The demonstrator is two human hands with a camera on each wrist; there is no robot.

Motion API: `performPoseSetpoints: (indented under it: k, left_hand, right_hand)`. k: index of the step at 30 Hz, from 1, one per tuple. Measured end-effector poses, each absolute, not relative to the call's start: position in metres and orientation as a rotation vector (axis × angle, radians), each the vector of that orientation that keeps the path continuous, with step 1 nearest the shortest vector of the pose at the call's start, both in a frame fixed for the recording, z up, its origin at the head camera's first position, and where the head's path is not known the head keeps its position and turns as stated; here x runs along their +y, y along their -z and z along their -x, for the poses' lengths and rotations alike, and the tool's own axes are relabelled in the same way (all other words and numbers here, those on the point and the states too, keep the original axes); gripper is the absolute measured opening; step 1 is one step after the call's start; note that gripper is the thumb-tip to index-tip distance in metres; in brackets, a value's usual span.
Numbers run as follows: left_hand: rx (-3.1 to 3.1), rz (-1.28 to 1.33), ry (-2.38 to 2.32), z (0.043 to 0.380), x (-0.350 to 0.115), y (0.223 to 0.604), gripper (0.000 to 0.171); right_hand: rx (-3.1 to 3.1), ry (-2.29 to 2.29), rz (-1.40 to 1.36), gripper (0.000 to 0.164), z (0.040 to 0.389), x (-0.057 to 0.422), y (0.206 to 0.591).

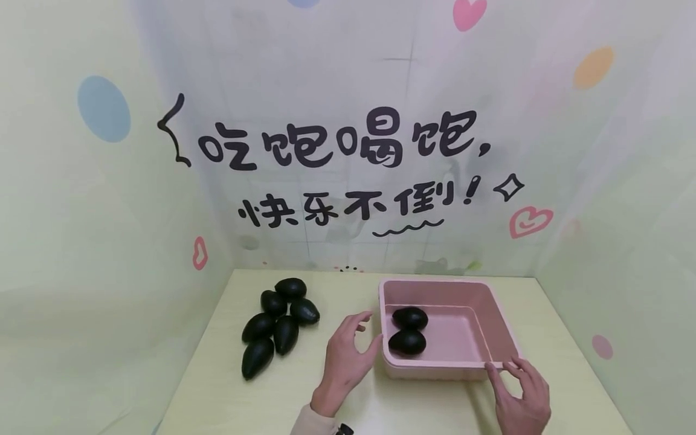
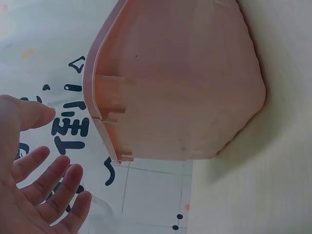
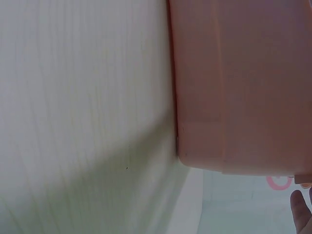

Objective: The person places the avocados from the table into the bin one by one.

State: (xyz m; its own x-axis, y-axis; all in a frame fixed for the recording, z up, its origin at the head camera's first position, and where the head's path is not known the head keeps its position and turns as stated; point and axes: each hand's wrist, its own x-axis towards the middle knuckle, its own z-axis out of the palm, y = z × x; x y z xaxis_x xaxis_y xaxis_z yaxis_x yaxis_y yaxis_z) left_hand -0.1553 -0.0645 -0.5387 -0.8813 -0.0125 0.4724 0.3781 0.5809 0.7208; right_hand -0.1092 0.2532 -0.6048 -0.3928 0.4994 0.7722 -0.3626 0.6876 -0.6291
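Two fruits (image 1: 408, 342) in the box (image 1: 435, 364), both hands beside it

The pink box stands upright on the right part of the table (image 1: 212, 386). Inside, the two fruits lie on its bottom along the left wall, one behind the other and very close together; the right part of the bottom is bare. They are dark and egg-shaped.

The left hand (image 1: 348, 356) is just beside the left wall of the box. Its fingers are spread and gently bent, released from any object; the left wrist view shows a gap between them and the box. The right hand (image 1: 524, 402) is at the near right corner, with the thumb at the near rim and the other fingers bent near the corner. Whether these fingers grasp the rim or only touch it, I cannot tell.

To the left of the left hand, well apart from the box, six fruits (image 1: 258, 357) of the same dark kind lie in a loose group on the table. A light sleeve (image 1: 314, 423) covers the left forearm. Behind the table hangs a pale backdrop (image 1: 326, 78), with black writing (image 1: 383, 145) in two lines, coloured spots (image 1: 103, 109) and pink hearts (image 1: 530, 222).
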Motion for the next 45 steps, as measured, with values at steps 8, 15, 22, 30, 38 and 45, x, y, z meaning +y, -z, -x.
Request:
performPoseSetpoints:
  k: [8, 15, 22, 30, 38, 45]
  left_hand:
    - [-2.385, 0.26, 1.282, 0.153, -0.066, 0.539, 0.045]
    - [-2.332, 0.233, 1.305, 0.15, -0.068, 0.54, 0.042]
    - [-2.293, 0.24, 1.288, 0.15, -0.071, 0.541, 0.042]
    - [-2.272, 0.209, 1.291, 0.146, -0.074, 0.54, 0.042]
    - [-2.262, 0.16, 1.291, 0.143, -0.079, 0.541, 0.042]
    - [-2.275, 0.133, 1.302, 0.141, -0.081, 0.544, 0.043]
  right_hand:
    - [-1.743, -0.929, 0.11, 0.031, 0.111, 0.255, 0.605]
    - [-1.719, -0.942, 0.148, 0.029, 0.109, 0.25, 0.599]
    - [-1.713, -0.947, 0.164, 0.03, 0.105, 0.242, 0.585]
    - [-1.707, -0.955, 0.16, 0.029, 0.108, 0.247, 0.597]
    - [-1.706, -0.971, 0.158, 0.03, 0.109, 0.252, 0.605]
    - [-1.682, -0.976, 0.142, 0.03, 0.11, 0.252, 0.607]
